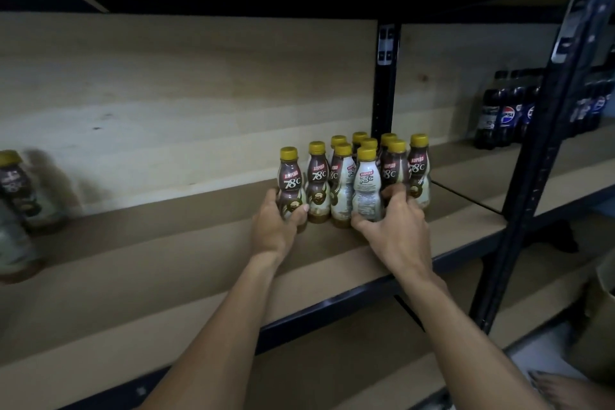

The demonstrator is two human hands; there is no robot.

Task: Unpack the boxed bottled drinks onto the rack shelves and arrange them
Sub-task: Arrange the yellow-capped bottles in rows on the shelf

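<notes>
A cluster of bottles [342, 173] with yellow caps is seen upright on the shelf [166, 276], between and just beyond the hands. The left hand [274, 226] is wrapped round the lower body of the leftmost bottle [290, 181]. The right hand [396, 230] is curled round the base of the front bottle [366, 188], whose white label is turned outward. The hands are held apart, each clamped on its own bottle, with two bottles standing between them. Well left of the left hand, blurred bottles [16, 196] are seen. Well right of the right hand, past a black post [384, 83], cola bottles [502, 116] are stood on the next shelf
</notes>
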